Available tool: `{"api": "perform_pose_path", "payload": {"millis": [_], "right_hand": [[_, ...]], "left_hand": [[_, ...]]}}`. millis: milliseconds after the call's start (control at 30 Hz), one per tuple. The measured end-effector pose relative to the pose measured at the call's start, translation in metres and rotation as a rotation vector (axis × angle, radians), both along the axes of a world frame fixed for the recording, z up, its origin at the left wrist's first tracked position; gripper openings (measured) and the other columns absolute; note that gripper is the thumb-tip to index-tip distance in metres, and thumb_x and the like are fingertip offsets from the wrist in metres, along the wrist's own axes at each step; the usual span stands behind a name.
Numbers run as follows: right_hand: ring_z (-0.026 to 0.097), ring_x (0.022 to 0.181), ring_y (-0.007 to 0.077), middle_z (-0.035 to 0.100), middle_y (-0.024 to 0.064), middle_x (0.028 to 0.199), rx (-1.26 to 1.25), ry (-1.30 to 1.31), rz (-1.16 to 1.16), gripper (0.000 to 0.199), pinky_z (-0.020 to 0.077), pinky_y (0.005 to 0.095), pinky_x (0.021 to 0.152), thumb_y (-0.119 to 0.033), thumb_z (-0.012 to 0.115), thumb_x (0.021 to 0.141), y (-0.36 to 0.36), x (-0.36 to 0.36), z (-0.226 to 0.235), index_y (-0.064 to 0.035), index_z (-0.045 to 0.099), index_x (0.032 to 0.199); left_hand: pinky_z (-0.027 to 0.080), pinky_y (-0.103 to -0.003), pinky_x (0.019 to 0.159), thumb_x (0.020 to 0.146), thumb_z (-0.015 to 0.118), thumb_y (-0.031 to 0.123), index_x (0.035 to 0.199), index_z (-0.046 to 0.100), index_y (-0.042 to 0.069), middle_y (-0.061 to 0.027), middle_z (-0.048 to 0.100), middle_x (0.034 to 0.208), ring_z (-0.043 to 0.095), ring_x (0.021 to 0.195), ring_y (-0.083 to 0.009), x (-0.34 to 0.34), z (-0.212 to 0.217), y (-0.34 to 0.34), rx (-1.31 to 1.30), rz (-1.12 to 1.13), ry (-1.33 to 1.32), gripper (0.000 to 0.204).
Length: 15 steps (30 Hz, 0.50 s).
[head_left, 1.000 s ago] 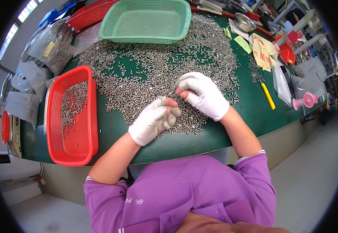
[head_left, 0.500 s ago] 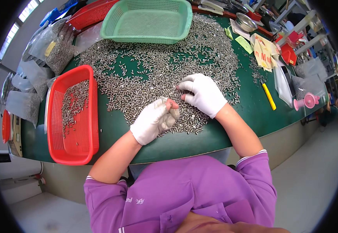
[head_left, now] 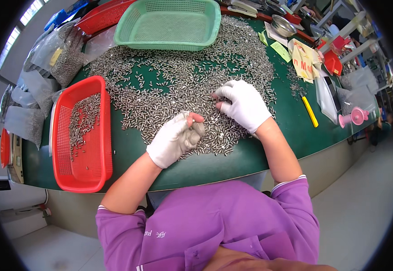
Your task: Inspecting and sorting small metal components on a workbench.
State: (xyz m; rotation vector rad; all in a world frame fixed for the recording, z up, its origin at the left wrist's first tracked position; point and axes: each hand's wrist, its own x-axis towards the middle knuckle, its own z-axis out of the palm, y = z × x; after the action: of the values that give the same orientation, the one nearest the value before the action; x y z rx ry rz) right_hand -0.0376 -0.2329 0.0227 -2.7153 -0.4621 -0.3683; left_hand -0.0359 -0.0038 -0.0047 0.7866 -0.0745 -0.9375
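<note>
A wide spread of small silver metal pins (head_left: 178,77) covers a green table (head_left: 128,149). My left hand (head_left: 174,139), in a white glove, is curled shut around a handful of pins near the table's front. My right hand (head_left: 244,105), also gloved, rests flat on the pile just to the right, fingers bent and touching the pins. A red mesh basket (head_left: 82,135) at the left holds a thin layer of pins. An empty green mesh basket (head_left: 169,23) stands at the far side.
Clear bags of pins (head_left: 65,58) lie at the back left with another red basket (head_left: 104,16). At the right are a yellow knife (head_left: 309,111), paper slips, a pink tape holder (head_left: 353,117) and metal bowls (head_left: 283,25). A scale (head_left: 13,151) sits far left.
My left hand has closed tighter on its pins and shifted slightly toward me. My right hand has moved a little over the pile, fingers raking pins.
</note>
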Motion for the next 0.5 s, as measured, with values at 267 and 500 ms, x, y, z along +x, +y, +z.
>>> {"api": "perform_pose_path", "payload": {"millis": [267,500], "right_hand": [[0.058,0.083,0.0288,0.062,0.0077,0.087,-0.058,0.113,0.011,0.014,0.0476,0.0392,0.073,-0.019,0.070,0.073,0.012,-0.003,-0.004,-0.0115,0.068,0.084],[0.060,0.073,0.0278,0.062,0.0060,0.080,0.130,-0.166,0.210,0.010,0.0489,0.0393,0.065,-0.015,0.069,0.069,0.015,-0.001,0.008,-0.0114,0.065,0.078]], "left_hand": [[0.036,-0.020,0.053,0.093,0.055,0.027,0.103,0.055,0.007,-0.0046,0.057,0.088,0.043,0.062,-0.0076,0.002,-0.003,-0.002,-0.055,-0.007,0.022,0.022],[0.035,-0.018,0.053,0.092,0.058,0.024,0.103,0.054,0.008,-0.0032,0.057,0.087,0.040,0.061,-0.0059,0.000,-0.002,-0.002,-0.018,-0.006,0.020,0.019]]}}
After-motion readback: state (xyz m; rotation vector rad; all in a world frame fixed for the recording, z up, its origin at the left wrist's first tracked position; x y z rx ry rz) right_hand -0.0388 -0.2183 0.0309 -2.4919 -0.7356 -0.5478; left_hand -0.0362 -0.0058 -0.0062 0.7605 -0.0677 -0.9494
